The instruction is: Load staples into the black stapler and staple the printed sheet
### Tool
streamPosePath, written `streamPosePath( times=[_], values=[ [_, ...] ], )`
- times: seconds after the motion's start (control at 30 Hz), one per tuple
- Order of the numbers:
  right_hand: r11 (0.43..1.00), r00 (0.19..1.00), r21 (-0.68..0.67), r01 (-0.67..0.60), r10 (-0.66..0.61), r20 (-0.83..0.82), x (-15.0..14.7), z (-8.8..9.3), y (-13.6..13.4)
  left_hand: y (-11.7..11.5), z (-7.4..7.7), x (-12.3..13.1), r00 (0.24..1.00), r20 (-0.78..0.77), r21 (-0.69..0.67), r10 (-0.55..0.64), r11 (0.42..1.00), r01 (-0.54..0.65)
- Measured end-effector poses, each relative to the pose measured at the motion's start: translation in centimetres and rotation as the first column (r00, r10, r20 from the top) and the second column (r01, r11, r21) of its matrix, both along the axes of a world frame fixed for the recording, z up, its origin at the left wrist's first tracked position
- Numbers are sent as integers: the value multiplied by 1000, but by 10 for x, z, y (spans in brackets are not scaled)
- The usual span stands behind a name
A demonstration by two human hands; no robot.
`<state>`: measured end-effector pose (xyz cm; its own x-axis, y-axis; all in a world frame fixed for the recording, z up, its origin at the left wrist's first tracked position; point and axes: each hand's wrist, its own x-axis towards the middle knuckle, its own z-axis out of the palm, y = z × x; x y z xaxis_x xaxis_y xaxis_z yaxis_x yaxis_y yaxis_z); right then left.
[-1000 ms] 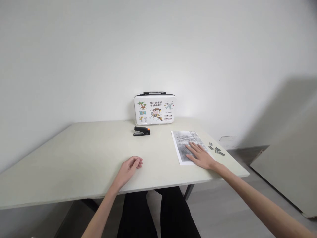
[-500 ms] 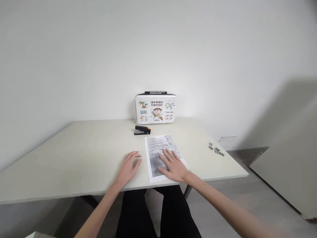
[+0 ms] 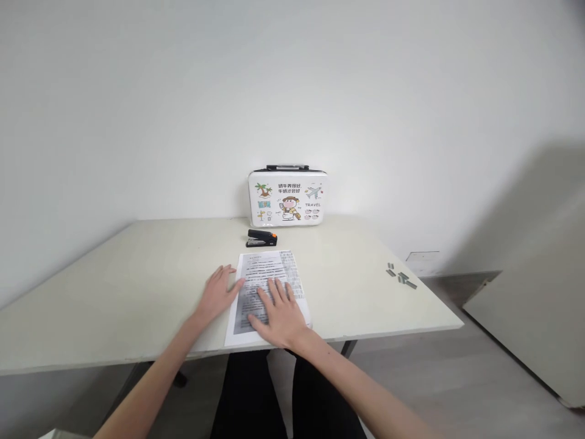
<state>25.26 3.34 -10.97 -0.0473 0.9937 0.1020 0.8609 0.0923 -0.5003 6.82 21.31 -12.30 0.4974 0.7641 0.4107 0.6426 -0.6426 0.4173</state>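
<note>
Printed paper [image 3: 256,268] lies flat near the front edge of the table; whether it is one sheet or a stack I cannot tell. My right hand [image 3: 282,314] rests on it, palm down with fingers spread. At the paper's left edge is my left hand [image 3: 216,297], its fingers apart and the thumb touching or just over the margin. Beyond the paper's top edge a black stapler [image 3: 261,238] with an orange part lies on its own, away from both hands.
A white case [image 3: 287,198] with cartoon prints and a black handle stands against the wall at the back. Several strips of staples [image 3: 403,278] lie on the right of the table [image 3: 114,292]. A white panel-like object [image 3: 539,305] stands at the right, beyond the table.
The paper has slid left across the table under my right hand. My left hand has also moved left and is now at the paper's left edge. The stapler has stayed put.
</note>
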Motion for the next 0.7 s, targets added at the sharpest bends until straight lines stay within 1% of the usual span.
streamPosePath(
  times=[0.07, 0.13, 0.27, 0.33, 0.4, 0.47, 0.53, 0.63, 0.67, 0.7],
  values=[
    [1000, 1000, -11, 4, -5, -22, -8, 2, 1, 13, 3, -4, 999, -20, -19, -30, 999, 30],
    [1000, 999, -24, 13, -14, -42, -14, 4, 2, 20, 6, -5, 999, -28, -32, -42, 999, 41],
    [1000, 998, -13, 24, -25, -59, -20, 9, 1, 20, 8, -6, 999, -46, -41, -25, 999, 23],
    [999, 999, 44, 24, -22, -48, -16, 9, -5, 18, 9, -6, 996, -85, -50, -14, 999, 10],
    [987, 998, 148, 54, -52, -20, -4, 6, -17, 16, 9, -6, 991, -134, -51, -2, 999, -5],
    [951, 988, 270, 151, -157, 3, 21, -1, -37, 15, 10, -6, 984, -177, -48, 8, 999, -17],
    [891, 947, 338, 302, -320, -3, 59, -13, -62, 14, 11, -5, 978, -206, -46, 17, 999, -27],
    [782, 836, 343, 521, -548, -20, 133, -36, -104, 14, 13, -4, 976, -219, -46, 13, 999, -24],
    [745, 796, 336, 577, -605, -24, 159, -44, -116, 14, 13, -3, 976, -218, -46, 9, 999, -20],
    [720, 765, 319, 616, -643, -26, 184, -53, -126, 14, 14, -3, 976, -217, -45, 6, 999, -16]
  ],
)
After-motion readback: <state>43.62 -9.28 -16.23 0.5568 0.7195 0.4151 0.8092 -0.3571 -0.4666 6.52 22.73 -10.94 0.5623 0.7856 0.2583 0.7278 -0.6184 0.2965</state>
